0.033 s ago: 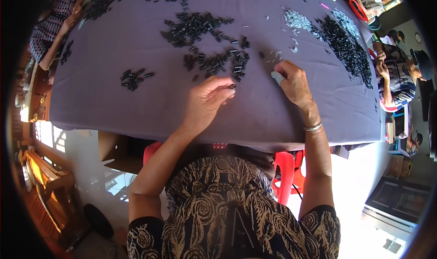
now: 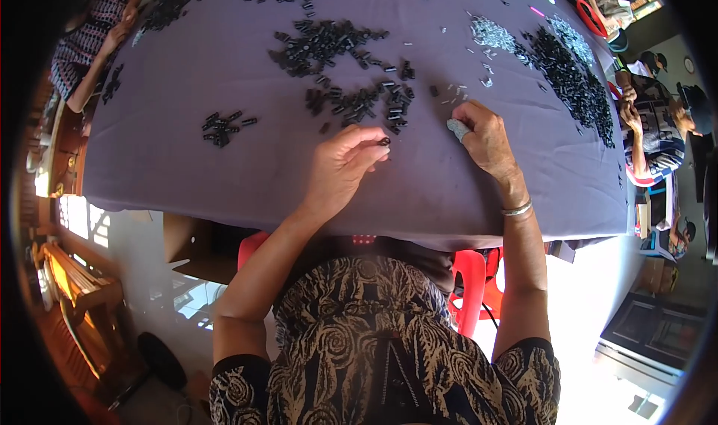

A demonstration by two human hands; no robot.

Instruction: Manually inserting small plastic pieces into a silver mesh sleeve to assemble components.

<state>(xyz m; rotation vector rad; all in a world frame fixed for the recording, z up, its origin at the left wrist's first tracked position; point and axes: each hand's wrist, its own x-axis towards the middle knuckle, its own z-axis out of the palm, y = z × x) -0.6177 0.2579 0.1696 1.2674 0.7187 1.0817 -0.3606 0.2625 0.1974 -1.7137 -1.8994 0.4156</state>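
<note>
Between the thumb and fingertips of my left hand (image 2: pixel 345 167) is a small black cylindrical piece (image 2: pixel 385 142), held just above the cloth. My right hand (image 2: pixel 485 137) is closed with its fingertips bent down near the table; whatever it may hold is hidden. A grey wrap (image 2: pixel 458 130) covers one of its digits. Beyond that hand lie a few slim pale pieces (image 2: pixel 455 94) and a lone black piece (image 2: pixel 434 91). In front of my left hand spreads a loose group of black cylindrical pieces (image 2: pixel 359 103), not touched by either hand.
A purple-grey cloth (image 2: pixel 277 178) covers the table. More black pieces form a heap (image 2: pixel 329 45), a small cluster (image 2: pixel 222 128) and a long pile (image 2: pixel 572 88) beside pale pieces (image 2: pixel 493 35). Other people sit at the left (image 2: pixel 93 44) and right (image 2: pixel 636 126) edges.
</note>
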